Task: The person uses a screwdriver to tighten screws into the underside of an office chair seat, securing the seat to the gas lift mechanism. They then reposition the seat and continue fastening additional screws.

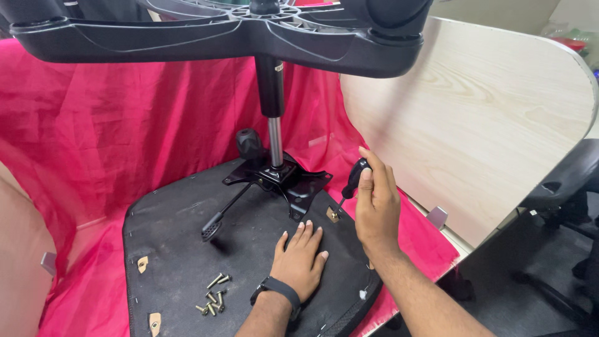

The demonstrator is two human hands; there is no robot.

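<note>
While the left hand (pixel 301 259) lies flat, fingers spread, on the black underside of the upturned chair seat (pixel 181 249), the right hand (pixel 376 206) has its grip closed around the black handle of a screwdriver (pixel 353 181), whose thin shaft slants down to a small tan patch at the seat's right edge. The seat rests on a red cloth (pixel 112 137) draped over the table (pixel 486 125), and the black metal tilt plate (pixel 281 178) with its lever sits on the seat's middle, the gas column rising from it to the star base (pixel 218 37) overhead. A small heap of loose brass-coloured screws (pixel 212 299) lies on the seat near the left wrist, well apart from the tool tip. By the look of it, the step in hand is working a fastener at that edge patch, with the flat hand steadying the seat. I cannot tell whether a screw sits under the tip. As I judge it, the next move calls for keeping the shaft square to the hole, pressing down firmly, and holding the seat from sliding on the cloth.
</note>
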